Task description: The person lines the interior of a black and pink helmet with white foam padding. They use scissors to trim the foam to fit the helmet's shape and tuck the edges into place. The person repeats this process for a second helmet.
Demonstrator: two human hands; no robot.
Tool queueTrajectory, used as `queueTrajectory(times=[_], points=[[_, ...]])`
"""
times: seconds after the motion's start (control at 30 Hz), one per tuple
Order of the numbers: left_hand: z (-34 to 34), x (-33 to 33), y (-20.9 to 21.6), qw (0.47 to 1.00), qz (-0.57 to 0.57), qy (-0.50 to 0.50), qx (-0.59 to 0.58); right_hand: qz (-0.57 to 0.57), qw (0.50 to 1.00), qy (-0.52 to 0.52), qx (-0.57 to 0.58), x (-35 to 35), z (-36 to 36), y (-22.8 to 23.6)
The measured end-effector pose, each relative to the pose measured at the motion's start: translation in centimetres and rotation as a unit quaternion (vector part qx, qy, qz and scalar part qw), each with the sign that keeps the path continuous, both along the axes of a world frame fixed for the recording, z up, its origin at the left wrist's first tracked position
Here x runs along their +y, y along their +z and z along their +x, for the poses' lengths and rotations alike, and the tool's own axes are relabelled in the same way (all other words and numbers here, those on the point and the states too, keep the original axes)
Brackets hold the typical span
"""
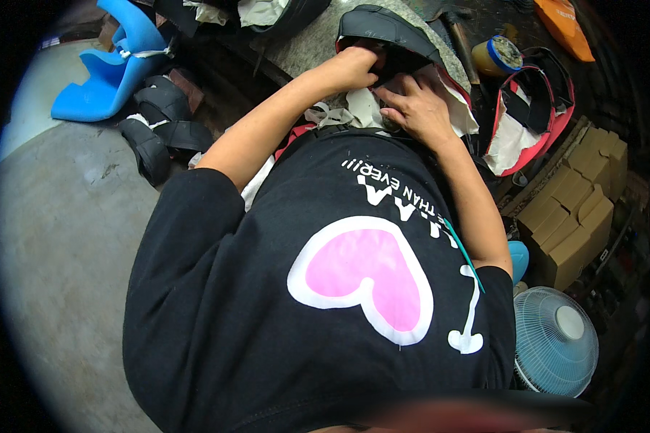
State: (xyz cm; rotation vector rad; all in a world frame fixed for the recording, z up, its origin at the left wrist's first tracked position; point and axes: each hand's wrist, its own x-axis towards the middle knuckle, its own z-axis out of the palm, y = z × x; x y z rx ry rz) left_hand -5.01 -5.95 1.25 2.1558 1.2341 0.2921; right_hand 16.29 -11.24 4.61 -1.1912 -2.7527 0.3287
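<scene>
In front of my body lies a black padded curved piece (404, 32) with red edging and a loose white lining (455, 105); it looks like a shoe upper. My left hand (352, 66) reaches into its opening, with the fingers curled and their tips partly hidden in the dark inside. Bent fingers of my right hand (420, 110) grip the near side at the white lining, the thumb pointing toward my left hand. Pale cloth strips (361, 108) hang between the hands, close to my waist.
A stone slab (296, 43) lies beneath the work, with a hammer (462, 47) and an open tub (497, 56) to its right. Similar red-edged pieces (516, 133), cardboard boxes (574, 206) and a fan (556, 339) stand right. Blue foam (112, 72) and black padded pieces (162, 130) lie left.
</scene>
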Motion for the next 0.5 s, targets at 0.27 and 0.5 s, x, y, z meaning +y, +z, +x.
queueTrajectory(times=[0.27,0.5], points=[[-0.4,-0.9,-0.3,0.997,-0.006,0.022,-0.069,0.172,0.966,-0.111,0.159,2.0,3.1,5.5],[1.1,-0.6,4.1,0.981,0.103,0.056,-0.156,-0.019,0.947,-0.269,0.177,3.0,4.4,5.7]])
